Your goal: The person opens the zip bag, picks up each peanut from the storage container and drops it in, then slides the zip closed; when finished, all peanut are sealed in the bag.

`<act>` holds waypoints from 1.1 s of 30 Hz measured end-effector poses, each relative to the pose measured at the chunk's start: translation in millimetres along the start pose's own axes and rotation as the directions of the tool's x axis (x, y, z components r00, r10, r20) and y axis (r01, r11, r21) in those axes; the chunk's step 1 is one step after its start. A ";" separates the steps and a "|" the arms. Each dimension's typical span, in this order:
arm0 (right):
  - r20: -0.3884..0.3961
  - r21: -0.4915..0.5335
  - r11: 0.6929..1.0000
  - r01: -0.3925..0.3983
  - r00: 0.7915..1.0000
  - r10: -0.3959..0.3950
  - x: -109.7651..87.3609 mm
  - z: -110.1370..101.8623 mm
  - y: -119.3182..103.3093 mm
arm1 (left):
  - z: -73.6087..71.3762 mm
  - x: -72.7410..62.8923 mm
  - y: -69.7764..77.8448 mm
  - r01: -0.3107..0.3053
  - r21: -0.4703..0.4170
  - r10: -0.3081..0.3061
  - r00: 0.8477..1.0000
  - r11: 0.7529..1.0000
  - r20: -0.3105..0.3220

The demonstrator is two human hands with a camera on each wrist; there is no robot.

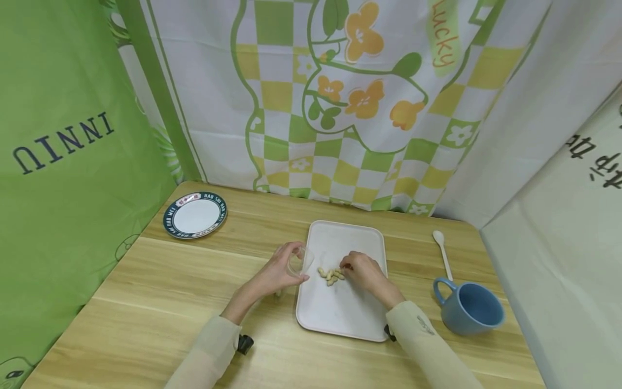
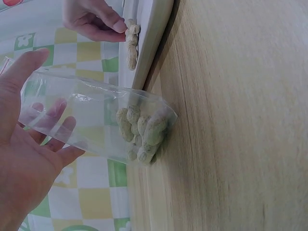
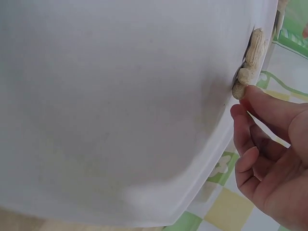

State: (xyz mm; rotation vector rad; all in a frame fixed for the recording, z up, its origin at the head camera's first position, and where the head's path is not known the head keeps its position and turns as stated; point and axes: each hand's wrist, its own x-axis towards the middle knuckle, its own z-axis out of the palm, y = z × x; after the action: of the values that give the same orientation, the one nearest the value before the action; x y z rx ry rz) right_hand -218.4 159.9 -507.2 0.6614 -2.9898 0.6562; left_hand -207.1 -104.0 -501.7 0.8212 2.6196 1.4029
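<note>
My left hand grips a clear plastic bag near its mouth, thumb on one side and fingers on the other. Several peanuts in shells lie in the bag's bottom, which hangs close over the table beside the tray. On the white tray sits a small pile of peanuts. At the right side of this pile, my right hand pinches a peanut with thumb and forefinger; its other fingers are curled in.
A white plate with a dark patterned rim stands at the table's back left. To the right of the tray are a blue mug and a white spoon. A printed curtain hangs along the wooden table's far edge.
</note>
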 end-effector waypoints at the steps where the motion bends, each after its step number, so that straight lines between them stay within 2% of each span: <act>1: 0.000 -0.001 1.000 -0.002 1.000 0.002 0.2 0.0 0.3 | 0.1 0.1 0.0 -0.001 -0.001 0.001 1.000 1.000 -0.001; 11: 0.041 -0.001 1.000 -0.004 0.999 0.004 1.7 1.4 5.1 | 2.1 0.7 -1.7 -0.024 -0.004 0.024 1.000 1.000 -0.007; 20: 0.034 -0.002 0.999 -0.036 0.999 0.036 1.0 5.8 4.3 | 2.7 -0.7 -2.3 -0.030 -0.012 0.030 0.999 0.999 -0.011; 26: -0.054 0.015 1.000 -0.028 0.998 0.028 -0.4 3.7 5.4 | 2.3 -0.7 -2.0 -0.027 -0.006 0.027 1.000 1.000 -0.006; 33: -0.170 0.043 0.999 0.017 0.985 -0.009 1.8 -9.4 -1.6 | -0.6 0.0 -1.6 -0.024 0.001 0.024 1.000 1.000 -0.003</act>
State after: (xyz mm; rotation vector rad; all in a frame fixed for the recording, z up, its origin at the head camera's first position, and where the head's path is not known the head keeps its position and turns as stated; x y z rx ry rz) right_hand -220.2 161.6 -497.8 0.5938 -2.8204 0.7394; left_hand -208.0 -105.1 -502.7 0.8546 2.6213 1.4102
